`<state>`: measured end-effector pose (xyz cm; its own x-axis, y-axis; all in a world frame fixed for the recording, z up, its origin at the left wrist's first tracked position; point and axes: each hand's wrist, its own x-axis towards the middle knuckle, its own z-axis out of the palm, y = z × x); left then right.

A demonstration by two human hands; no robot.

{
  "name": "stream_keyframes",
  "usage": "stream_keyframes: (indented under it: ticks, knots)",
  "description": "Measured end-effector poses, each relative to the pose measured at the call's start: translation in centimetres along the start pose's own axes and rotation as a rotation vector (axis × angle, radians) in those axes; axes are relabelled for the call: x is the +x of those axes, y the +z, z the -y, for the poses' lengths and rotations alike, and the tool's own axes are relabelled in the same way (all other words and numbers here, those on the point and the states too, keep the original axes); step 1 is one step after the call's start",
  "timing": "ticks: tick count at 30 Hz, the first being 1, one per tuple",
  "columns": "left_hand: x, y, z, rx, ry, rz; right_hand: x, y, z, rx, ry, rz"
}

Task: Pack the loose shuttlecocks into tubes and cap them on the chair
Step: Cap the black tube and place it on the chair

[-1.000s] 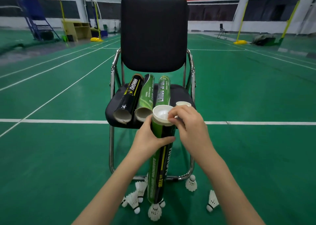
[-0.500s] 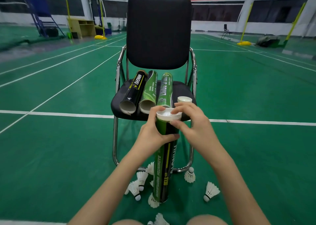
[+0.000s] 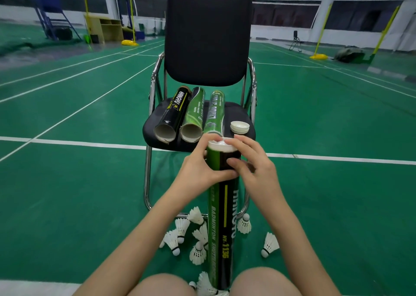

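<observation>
A: Bright, even indoor light; the green court floor [image 3: 67,183] is evenly lit, with a pale sheen toward the far left.

B: Shadows?

A: Soft ones only, under the chair [image 3: 208,36] seat and around the shuttlecocks [image 3: 198,253] on the floor.

B: Sharpness?

A: The tube [image 3: 221,217] lettering reads clearly. The right hand [image 3: 254,167] is slightly smeared at the fingers. The far walls look soft.

B: Distortion?

A: Wide-angle: the court lines bow and the posts lean near the edges.

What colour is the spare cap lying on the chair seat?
The spare cap is white, seen clearly in the head view.
</observation>
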<state>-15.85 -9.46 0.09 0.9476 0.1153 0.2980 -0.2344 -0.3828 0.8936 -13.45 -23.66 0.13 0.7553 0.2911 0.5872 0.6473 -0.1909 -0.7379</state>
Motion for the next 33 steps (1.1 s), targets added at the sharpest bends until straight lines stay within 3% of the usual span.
stream_keyframes:
  ticks: [6, 10, 14, 20, 23, 28, 33]
  knots:
    - [0.1, 0.6, 0.7, -0.020, -0.006, -0.012, -0.3, 0.1, -0.8, 0.047, -0.007, -0.064]
    - [0.6, 1.8, 1.7, -0.065, -0.022, -0.023, -0.4, 0.0, -1.9, 0.082, 0.067, 0.001]
    - [0.9, 4.1, 3.5, -0.056, -0.034, 0.062, -1.3, -0.9, -4.2, 0.190, 0.242, 0.051]
    - [0.6, 8.4, 7.1, -0.026, -0.019, 0.175, -4.1, -1.6, -8.3, 0.224, 0.381, -0.105]
    - [-0.1, 9.8, 8.9, -0.021, -0.047, 0.223, -5.3, -1.2, -10.0, 0.214, 0.406, -0.100]
    - [-0.4, 10.0, 10.4, -0.266, -0.137, 0.365, -5.6, -1.3, -11.9, 0.328, 0.442, -0.100]
    - [-0.3, 9.9, 9.8, -0.376, -0.197, 0.354, -6.3, -2.0, -12.3, 0.515, 0.468, -0.095]
